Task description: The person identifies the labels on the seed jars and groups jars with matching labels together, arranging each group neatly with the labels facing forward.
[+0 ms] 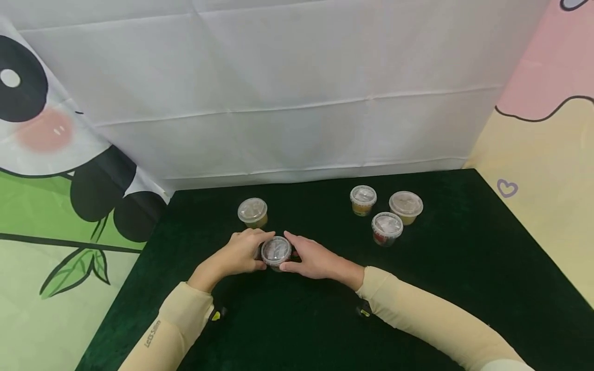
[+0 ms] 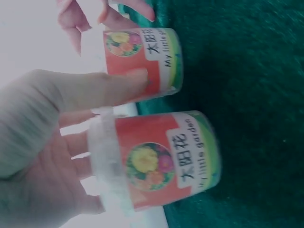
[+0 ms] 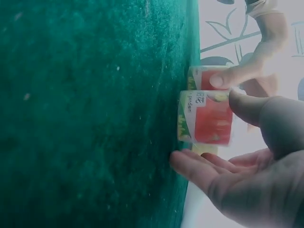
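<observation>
Head cam puts the right cup (image 3: 211, 123) on the near side of the tan cup (image 1: 252, 212), a bit rightward, with the left cup (image 2: 152, 161) just beside it. Probably light, slick, squeezable plastic — I'd pinch gently below the lid (image 1: 276, 249). Left hand (image 1: 241, 252) looks curled round the left cup; right hand (image 1: 315, 257) is loosely spread — thumb against the right cup, fingers straight.
</observation>
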The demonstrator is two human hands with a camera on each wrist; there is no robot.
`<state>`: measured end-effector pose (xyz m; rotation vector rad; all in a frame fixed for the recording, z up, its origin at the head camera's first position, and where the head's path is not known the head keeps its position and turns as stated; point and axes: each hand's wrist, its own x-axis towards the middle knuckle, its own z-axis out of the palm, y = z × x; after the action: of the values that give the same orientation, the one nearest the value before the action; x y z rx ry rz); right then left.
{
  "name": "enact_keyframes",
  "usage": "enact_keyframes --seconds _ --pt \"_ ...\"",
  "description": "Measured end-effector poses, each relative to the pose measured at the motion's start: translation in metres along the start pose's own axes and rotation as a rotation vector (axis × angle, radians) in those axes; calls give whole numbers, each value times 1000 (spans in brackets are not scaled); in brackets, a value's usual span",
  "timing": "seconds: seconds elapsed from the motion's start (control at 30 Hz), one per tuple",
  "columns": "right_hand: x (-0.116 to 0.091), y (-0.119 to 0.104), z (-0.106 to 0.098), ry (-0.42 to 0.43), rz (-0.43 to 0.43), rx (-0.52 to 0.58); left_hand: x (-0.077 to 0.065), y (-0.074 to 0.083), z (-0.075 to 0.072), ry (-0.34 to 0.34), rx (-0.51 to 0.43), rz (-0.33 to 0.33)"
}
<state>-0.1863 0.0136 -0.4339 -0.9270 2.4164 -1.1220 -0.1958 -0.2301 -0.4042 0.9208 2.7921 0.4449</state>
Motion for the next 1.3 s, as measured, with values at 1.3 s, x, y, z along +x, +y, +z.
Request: enact_keyframes --seconds 1.3 --pt "-184 107 -127 268 269 233 133 150 83 -32 -385 116"
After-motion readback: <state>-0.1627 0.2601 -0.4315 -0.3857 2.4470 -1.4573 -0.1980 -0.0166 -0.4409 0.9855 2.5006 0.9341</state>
